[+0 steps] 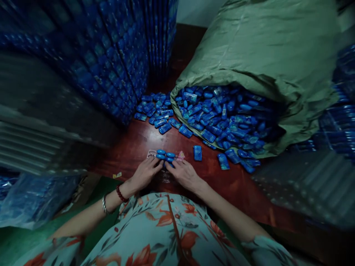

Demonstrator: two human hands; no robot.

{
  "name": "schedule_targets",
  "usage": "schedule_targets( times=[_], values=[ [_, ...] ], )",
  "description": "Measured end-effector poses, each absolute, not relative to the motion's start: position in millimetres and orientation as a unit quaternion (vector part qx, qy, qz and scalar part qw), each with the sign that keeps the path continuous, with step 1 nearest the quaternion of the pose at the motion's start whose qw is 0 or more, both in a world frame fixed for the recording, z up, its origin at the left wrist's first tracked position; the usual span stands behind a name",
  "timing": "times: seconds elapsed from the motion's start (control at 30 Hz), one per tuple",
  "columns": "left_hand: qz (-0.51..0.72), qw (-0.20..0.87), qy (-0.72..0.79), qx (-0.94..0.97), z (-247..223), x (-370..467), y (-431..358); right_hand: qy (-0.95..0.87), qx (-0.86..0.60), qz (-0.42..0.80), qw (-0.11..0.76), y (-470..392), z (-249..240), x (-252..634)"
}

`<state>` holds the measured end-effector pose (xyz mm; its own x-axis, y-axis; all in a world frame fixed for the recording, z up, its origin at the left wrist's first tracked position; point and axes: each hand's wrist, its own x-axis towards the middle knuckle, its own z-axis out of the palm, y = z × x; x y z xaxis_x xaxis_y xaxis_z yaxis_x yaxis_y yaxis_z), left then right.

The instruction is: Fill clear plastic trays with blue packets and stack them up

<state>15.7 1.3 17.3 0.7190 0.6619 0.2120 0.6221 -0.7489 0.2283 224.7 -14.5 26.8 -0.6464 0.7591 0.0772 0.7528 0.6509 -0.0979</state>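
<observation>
Grey ribbed stack standing at far left, plastic-wrapped blue bundle lying below it. Tall blue stacks rising behind, towards the centre. Small yellow scrap lying near the front edge of the reddish-brown table. Left hand, with red beads and a silver bracelet circling its wrist and forearm, resting palm down, fingers part-curled, fingertips touching the near left side of the small blue pieces. These are sitting grouped on the table between the hands, in front of the floral clothing. Loose blue packs lying scattered behind them. Right hand mirroring, fingers part-curled, touching the near right side; cannot tell if either hand is gripping. Pink item showing just beyond the right fingers. Single blue pack lying apart, further right. Big green sack lying open towards the person, blue packs spilling from its mouth. Blurred grey stack standing at far right.
</observation>
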Motion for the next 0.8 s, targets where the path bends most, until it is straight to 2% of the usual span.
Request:
schedule_targets(
  times=[0.07,0.17,0.27,0.37,0.47,0.57,0.7,0.8],
  values=[
    [0.193,0.083,0.375,0.903,19,9,6,-0.875,-0.471,0.031,0.105,-20,22,239],
    [0.274,0.156,0.446,0.838,24,10,34,-0.726,-0.671,0.03,0.15,-18,18,262],
    [0.261,0.194,0.521,0.789,21,31,85,-0.582,-0.806,0.057,0.088,1,20,279],
    [0.173,0.163,0.585,0.776,9,61,130,-0.565,-0.808,0.165,0.011,21,21,290],
    [0.124,0.138,0.597,0.781,-1,79,152,-0.579,-0.777,0.245,0.009,23,21,299],
    [0.122,0.159,0.579,0.79,-4,67,148,-0.584,-0.75,0.284,0.131,0,21,300],
    [0.212,0.215,0.553,0.776,2,16,110,-0.528,-0.635,0.442,0.35,-44,19,271],
    [0.295,0.244,0.556,0.738,10,-20,65,-0.558,-0.57,0.448,0.403,-60,10,238]
  ],
)
